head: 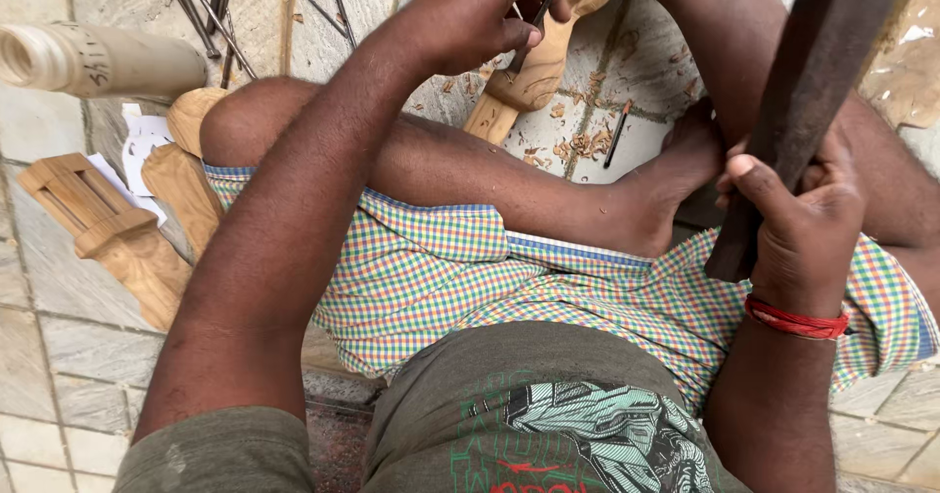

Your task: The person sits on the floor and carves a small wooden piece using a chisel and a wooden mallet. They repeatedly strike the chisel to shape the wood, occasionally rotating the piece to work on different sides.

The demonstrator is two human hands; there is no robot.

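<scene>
Stone tile floor (59,395) is lying in pale grey slabs with dark joints, daylight falling evenly across it. Wood shavings (578,145) are sitting on the floor's far part; thin metal rods (220,13) are lying at its far left edge.

dark mallet (808,92) top beyond frame edge

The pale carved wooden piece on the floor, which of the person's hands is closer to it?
Left. The left hand presses a thin chisel against the carved wooden piece; the right hand grips a dark mallet, off to its right and nearer the body.
</scene>
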